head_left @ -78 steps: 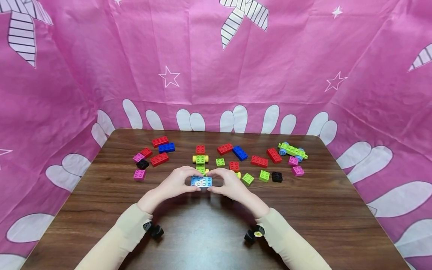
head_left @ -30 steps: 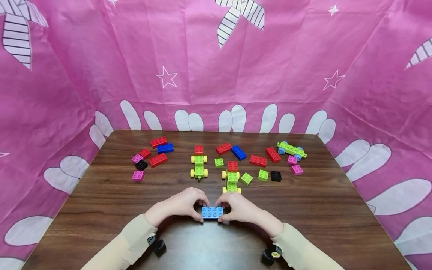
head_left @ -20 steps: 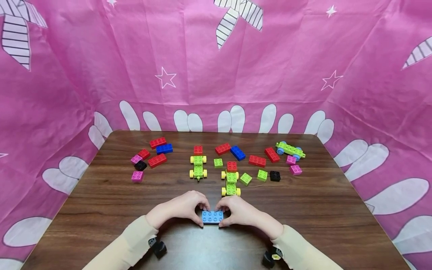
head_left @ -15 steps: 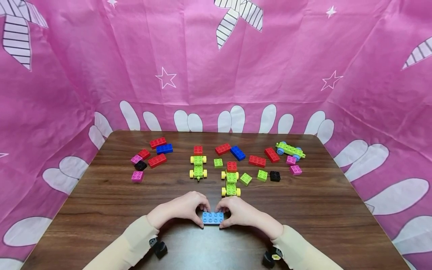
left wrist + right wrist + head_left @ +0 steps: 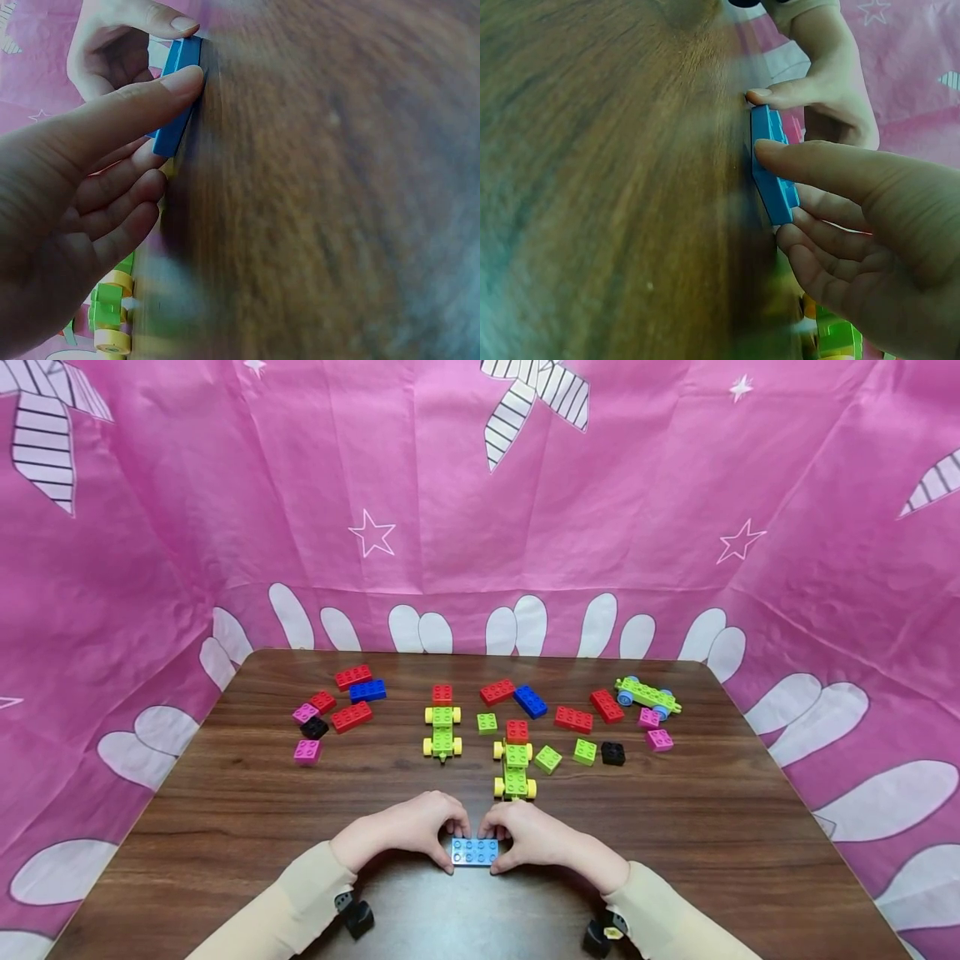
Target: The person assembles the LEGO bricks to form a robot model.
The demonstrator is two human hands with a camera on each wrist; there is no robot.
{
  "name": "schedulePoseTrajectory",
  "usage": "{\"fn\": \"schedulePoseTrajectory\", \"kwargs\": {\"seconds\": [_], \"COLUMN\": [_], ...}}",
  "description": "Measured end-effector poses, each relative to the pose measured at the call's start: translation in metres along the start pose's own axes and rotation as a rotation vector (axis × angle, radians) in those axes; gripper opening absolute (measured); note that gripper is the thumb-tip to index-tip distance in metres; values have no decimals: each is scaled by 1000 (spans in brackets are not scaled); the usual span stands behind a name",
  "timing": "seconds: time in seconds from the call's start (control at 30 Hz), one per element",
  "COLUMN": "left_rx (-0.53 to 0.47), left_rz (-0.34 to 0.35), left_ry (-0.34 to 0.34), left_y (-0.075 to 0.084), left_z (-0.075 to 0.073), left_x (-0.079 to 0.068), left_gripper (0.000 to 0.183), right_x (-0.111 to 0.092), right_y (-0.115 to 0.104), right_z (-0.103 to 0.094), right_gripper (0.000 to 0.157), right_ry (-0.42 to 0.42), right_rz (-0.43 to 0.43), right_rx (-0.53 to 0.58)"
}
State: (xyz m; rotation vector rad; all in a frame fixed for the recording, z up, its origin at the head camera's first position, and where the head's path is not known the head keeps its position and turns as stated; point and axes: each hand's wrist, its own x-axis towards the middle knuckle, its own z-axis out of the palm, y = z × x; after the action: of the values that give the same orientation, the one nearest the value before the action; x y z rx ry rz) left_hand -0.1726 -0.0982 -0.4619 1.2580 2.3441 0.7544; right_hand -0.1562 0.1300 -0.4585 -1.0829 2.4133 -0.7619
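Both hands hold one light blue toy building brick [image 5: 475, 852], two studs wide, near the middle of the table's near half. My left hand [image 5: 420, 821] pinches its left end between thumb and fingers, and my right hand [image 5: 534, 833] does the same at the right end. The studs face up in the head view. Seen from the left wrist, the brick's blue side [image 5: 171, 139] lies close over the wood under the thumb. Just beyond the right hand stands a green toy car base [image 5: 516, 770] with yellow wheels, a red brick [image 5: 517, 731] at its far end.
A second green car base [image 5: 442, 732] with yellow wheels stands farther back. At the back right is a long green base [image 5: 648, 695] with blue wheels. Loose bricks, among them a red one [image 5: 352, 717] and a black one [image 5: 612, 753], lie spread across the table's far half.
Both hands have brought the blue brick toward the table's near side and slightly right, uncovering the car bases. Its white patterned face no longer shows. In the last second it slid slightly nearer.
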Motion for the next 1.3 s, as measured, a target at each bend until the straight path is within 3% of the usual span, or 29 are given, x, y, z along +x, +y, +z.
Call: {"fn": "schedulePoseTrajectory", "kwargs": {"seconds": [0.43, 0.77, 1.03, 1.3], "left_rx": [0, 12, 84, 166], "left_rz": [2, -19, -67, -233], "left_ry": [-13, 15, 170, 377], "left_y": [-2, -6, -24, -53], "left_z": [-3, -18, -39, -64], "left_x": [0, -4, -13, -27], "left_gripper": [40, 29, 18, 23], "right_x": [4, 5, 5, 6], "right_y": [0, 1, 2, 3], "right_z": [3, 4, 4, 4], "right_gripper": [39, 38, 39, 33], "right_ry": [12, -1, -22, -23], "right_rz": [-51, -30, -26, -54], "right_rx": [-23, -6, 24, 14]}}
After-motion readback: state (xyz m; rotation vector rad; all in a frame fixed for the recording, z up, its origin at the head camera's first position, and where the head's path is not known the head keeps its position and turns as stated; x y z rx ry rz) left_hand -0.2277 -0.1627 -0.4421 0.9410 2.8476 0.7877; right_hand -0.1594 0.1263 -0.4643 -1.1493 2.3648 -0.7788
